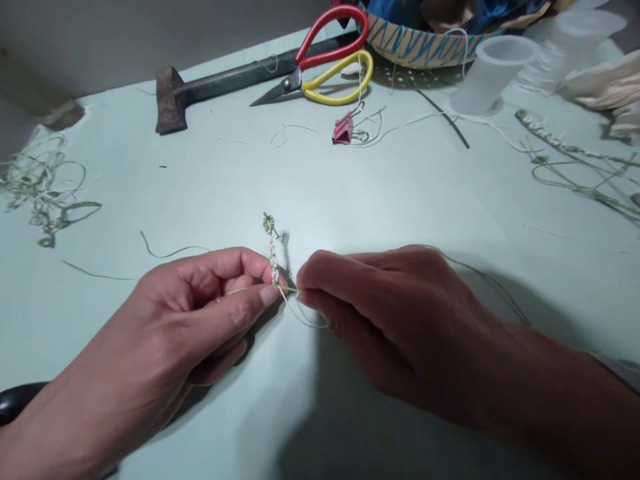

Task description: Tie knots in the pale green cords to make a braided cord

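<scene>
My left hand (pixel 200 320) pinches the lower end of a short braided cord (pixel 273 250), white and green, between thumb and forefinger. The braid stands up from the fingertips, with a green knot at its top. My right hand (pixel 385 300) is closed just to the right, its fingertips pinching the thin green cord (pixel 287 289) that runs across from the braid. A loose white thread (pixel 305 320) loops down between the two hands. Thin dark-green cord ends trail out past both hands. The inner fingers of my right hand are hidden.
A hammer (pixel 230 80) lies at the back beside scissors (pixel 300 80) with red and yellow handles. Near them are a pink binder clip (pixel 343 128), a woven basket (pixel 415 50) and a white spool (pixel 475 80). Tangled cords (pixel 45 180) lie left; more braided cord (pixel 560 141) lies right.
</scene>
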`<state>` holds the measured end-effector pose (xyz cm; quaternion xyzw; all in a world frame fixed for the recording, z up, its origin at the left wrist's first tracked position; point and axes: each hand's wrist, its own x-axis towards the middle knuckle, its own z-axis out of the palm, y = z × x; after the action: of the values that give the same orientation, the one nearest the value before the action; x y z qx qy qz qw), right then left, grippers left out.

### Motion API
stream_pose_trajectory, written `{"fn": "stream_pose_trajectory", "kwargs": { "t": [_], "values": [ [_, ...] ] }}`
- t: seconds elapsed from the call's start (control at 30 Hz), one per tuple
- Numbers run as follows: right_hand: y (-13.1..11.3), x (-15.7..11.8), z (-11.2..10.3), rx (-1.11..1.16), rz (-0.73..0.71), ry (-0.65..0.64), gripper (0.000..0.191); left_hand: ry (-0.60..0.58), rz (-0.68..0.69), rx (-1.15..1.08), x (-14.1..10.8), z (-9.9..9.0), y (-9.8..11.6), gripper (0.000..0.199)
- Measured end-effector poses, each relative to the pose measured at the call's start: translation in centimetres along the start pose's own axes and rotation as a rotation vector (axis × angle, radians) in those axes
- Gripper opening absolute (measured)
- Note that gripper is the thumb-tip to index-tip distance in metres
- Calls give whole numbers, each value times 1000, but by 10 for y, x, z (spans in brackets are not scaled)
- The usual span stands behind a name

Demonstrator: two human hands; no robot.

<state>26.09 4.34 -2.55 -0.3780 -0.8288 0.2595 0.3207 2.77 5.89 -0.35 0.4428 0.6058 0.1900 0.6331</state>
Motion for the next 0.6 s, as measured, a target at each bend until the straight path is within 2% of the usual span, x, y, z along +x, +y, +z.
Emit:
{"fn": "stream_pose_trajectory", "kwargs": {
  "t": [0.2,0.37,0.6],
  "values": [
    [2,2,3,-70,-12,73,31,32,61,39,3,3,3,33],
    [4,0,0,-109,77,104,23,-3,63,43,3,2,3,37],
    [0,0,-2,-95,91,5,26,-85,9,-109,-8,0,-7,28]
  ]
}}
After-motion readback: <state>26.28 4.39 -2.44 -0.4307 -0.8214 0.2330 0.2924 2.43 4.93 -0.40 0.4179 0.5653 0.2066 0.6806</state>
